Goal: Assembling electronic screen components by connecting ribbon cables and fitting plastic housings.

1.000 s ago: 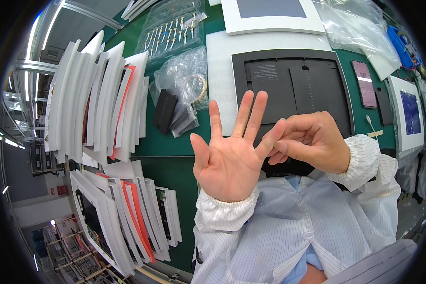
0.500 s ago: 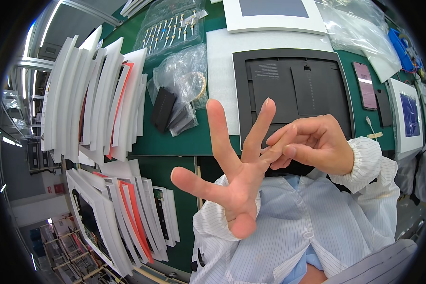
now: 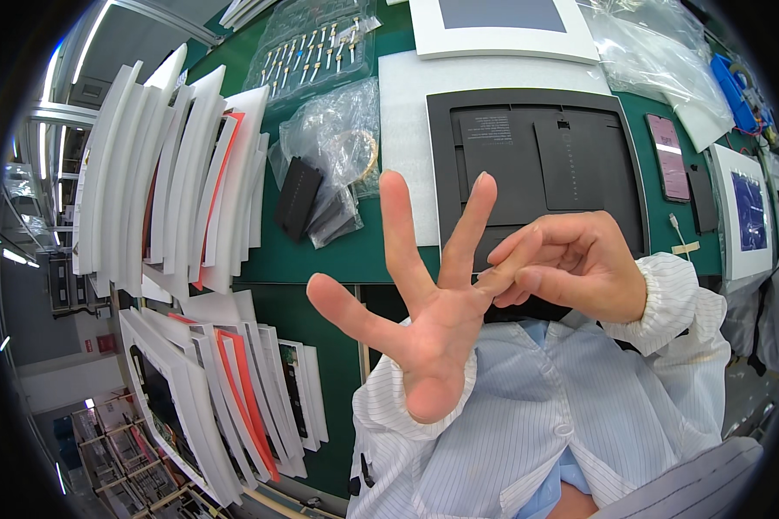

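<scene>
Black and flat, a panel (image 3: 584, 160) lies just beyond the right hand (image 3: 584, 264), which pinches a finger of the left hand (image 3: 441, 329), its other fingers spread wide. On the green counter (image 3: 355, 264), a clear bag (image 3: 325, 117) sits left of the hands, a pink phone (image 3: 669, 160) right.

Two hands (image 3: 446, 320) (image 3: 587, 264), one black panel (image 3: 537, 164), one phone (image 3: 669, 160)

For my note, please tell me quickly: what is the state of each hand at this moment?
Left hand: open, fingers spread, with no object in it.
Right hand: closed, pinching the left little finger.
</scene>
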Action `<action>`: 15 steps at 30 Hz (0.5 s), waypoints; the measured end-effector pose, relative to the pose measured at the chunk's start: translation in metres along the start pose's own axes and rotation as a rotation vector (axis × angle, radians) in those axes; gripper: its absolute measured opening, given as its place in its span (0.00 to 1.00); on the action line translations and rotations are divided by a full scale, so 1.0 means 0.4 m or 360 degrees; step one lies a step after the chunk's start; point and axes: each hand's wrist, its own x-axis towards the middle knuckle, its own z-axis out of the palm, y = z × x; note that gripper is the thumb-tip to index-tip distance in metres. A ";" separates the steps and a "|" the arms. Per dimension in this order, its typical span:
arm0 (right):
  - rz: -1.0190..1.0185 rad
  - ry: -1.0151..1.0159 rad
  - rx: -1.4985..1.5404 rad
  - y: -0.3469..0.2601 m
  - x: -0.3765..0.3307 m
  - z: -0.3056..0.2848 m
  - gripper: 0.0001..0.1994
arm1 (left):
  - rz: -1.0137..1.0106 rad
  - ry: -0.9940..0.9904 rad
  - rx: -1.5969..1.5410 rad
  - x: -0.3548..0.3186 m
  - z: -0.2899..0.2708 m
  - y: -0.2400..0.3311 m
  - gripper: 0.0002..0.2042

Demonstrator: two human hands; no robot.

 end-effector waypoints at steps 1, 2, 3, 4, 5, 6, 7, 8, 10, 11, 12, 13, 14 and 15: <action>-0.0029 0.0021 -0.0061 0.001 0.000 0.002 0.12 | 0.0007 -0.0059 0.0052 0.000 -0.003 0.000 0.42; -0.0029 0.0020 -0.0060 0.002 0.002 0.003 0.12 | 0.0006 -0.0058 0.0054 -0.001 -0.003 0.000 0.42; -0.0028 0.0030 -0.0076 0.002 0.004 0.003 0.12 | 0.0027 -0.0065 0.0103 -0.003 -0.002 -0.001 0.42; -0.0028 0.0040 -0.0091 0.002 0.006 0.003 0.12 | 0.0048 -0.0073 0.0154 -0.003 -0.001 -0.001 0.42; -0.0027 0.0043 -0.0092 0.003 0.006 0.002 0.12 | 0.0047 -0.0073 0.0151 -0.004 -0.001 -0.004 0.42; -0.0028 0.0053 -0.0114 0.004 0.005 0.000 0.12 | 0.0054 -0.0087 0.0169 -0.003 0.001 -0.006 0.42; -0.0028 0.0062 -0.0136 0.005 0.005 0.000 0.12 | 0.0060 -0.0101 0.0188 -0.003 0.001 -0.007 0.42; -0.0028 0.0063 -0.0136 0.006 0.005 0.000 0.12 | 0.0060 -0.0101 0.0187 -0.003 0.001 -0.007 0.42; -0.0017 0.0089 -0.0111 0.007 0.004 0.000 0.12 | 0.0044 -0.0094 0.0174 -0.005 0.000 -0.007 0.42; -0.0018 0.0087 -0.0112 0.007 0.004 0.001 0.12 | 0.0045 -0.0094 0.0176 -0.006 0.001 -0.006 0.42; -0.0015 0.0074 -0.0110 0.006 0.003 0.000 0.12 | 0.0036 -0.0067 0.0168 -0.006 0.003 -0.005 0.42; -0.0012 0.0061 -0.0108 0.005 0.002 0.000 0.12 | 0.0028 -0.0040 0.0160 -0.007 0.005 -0.004 0.42; -0.0012 0.0060 -0.0108 0.002 0.002 0.001 0.12 | 0.0029 -0.0040 0.0161 -0.007 0.006 -0.002 0.42; 0.0002 0.0053 -0.0125 -0.002 0.002 0.001 0.12 | 0.0027 -0.0030 0.0172 -0.006 0.007 -0.001 0.42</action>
